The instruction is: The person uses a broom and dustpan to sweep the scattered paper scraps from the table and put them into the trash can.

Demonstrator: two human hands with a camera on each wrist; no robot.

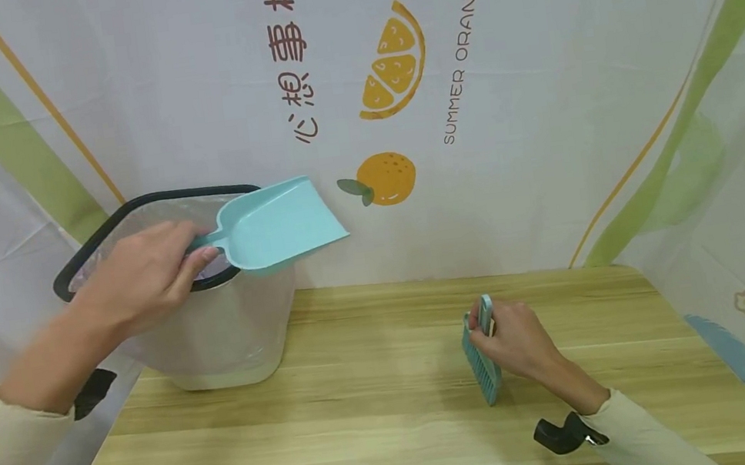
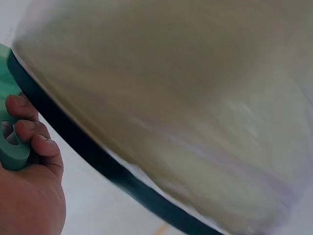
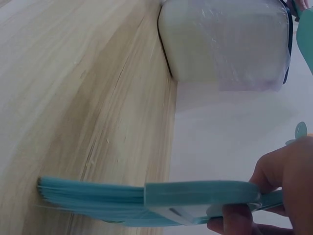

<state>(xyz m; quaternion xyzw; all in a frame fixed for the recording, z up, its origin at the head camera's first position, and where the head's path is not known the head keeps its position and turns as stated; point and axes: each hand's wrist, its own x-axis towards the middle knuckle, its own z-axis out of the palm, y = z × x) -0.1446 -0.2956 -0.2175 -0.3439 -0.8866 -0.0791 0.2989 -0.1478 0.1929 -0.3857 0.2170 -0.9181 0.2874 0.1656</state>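
Observation:
My left hand (image 1: 147,275) grips the handle of a light blue dustpan (image 1: 281,224) above the rim of a trash bin. The pan faces up, its open edge pointing right, and its visible surface looks bare. In the left wrist view the curled fingers (image 2: 32,127) wrap the dustpan handle beside the dark rim. On the table's right half, my right hand (image 1: 514,339) pinches a blue hand brush (image 1: 482,362) by its handle. The right wrist view shows the brush's bristles (image 3: 93,196) reaching down to the wooden surface.
The pale bin (image 1: 231,335) has a black rim and a clear plastic liner, and stands at the table's back left. Behind the wooden table (image 1: 367,419) hangs a white curtain (image 1: 546,165) printed with oranges and lettering.

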